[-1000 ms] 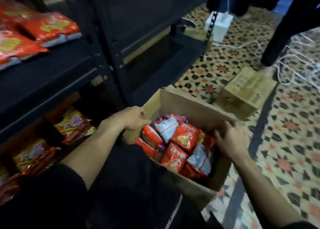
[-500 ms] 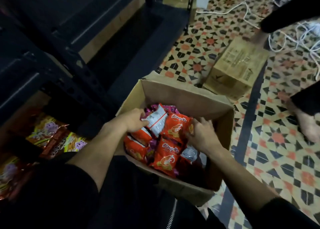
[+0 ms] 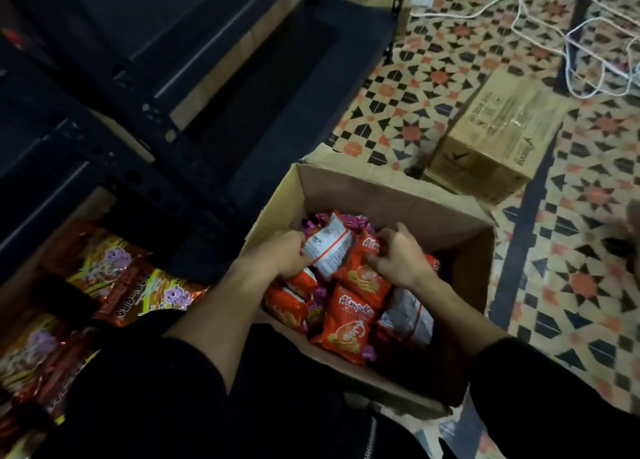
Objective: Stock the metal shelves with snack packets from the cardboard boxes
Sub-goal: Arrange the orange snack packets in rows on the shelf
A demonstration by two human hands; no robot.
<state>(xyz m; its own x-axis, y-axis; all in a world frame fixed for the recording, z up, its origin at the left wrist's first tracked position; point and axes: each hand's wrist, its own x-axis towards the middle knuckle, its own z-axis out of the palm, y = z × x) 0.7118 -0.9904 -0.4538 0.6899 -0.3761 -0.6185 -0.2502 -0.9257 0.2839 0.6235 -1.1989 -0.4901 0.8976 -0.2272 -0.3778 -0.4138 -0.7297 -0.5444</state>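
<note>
An open cardboard box (image 3: 388, 190) sits on the floor in front of me, holding several orange-red snack packets (image 3: 349, 320) and some purple ones. Both hands are inside it. My left hand (image 3: 282, 254) grips the edge of a packet lying white back up (image 3: 330, 247). My right hand (image 3: 398, 259) has its fingers curled on the top of an orange packet (image 3: 363, 271). The black metal shelves (image 3: 145, 167) stand to the left.
The lowest shelf at left holds red-and-yellow snack packets (image 3: 114, 278). A closed cardboard box (image 3: 495, 139) lies on the patterned tile floor beyond. White cables (image 3: 588, 42) tangle at top right. The right-hand shelf bay (image 3: 277, 87) is dark.
Both hands have moved from the box's sides in onto the packets. The view has tilted down, so the upper shelf and the other person's legs have left the frame.
</note>
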